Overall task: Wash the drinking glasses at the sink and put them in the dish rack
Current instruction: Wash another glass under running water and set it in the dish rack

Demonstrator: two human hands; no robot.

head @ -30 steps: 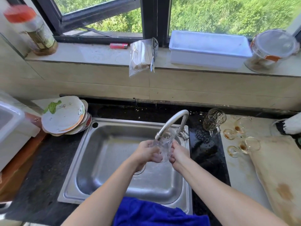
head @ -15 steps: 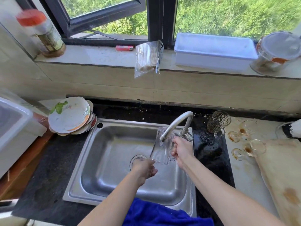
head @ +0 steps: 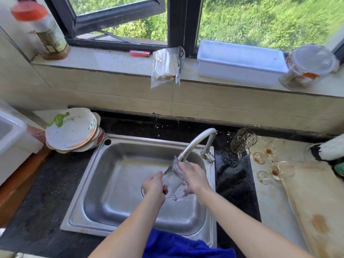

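Note:
A clear glass mug is tilted over the steel sink, its mouth up near the spout of the curved tap. My right hand grips the mug on its right side, by the handle. My left hand holds the mug's lower left side with curled fingers. On the counter right of the tap stands another patterned glass mug. Beyond it lie two stained stemmed glasses on their sides.
A stack of dirty plates sits at the sink's left corner. A white bin stands at far left, a stained cutting board at right. A blue cloth hangs at the front edge. The sill holds a jar, bag, white tray and container.
My left hand had let go of the mug and dropped toward the drain; now it is back on the mug's lower side. The mug is tilted lower under the spout.

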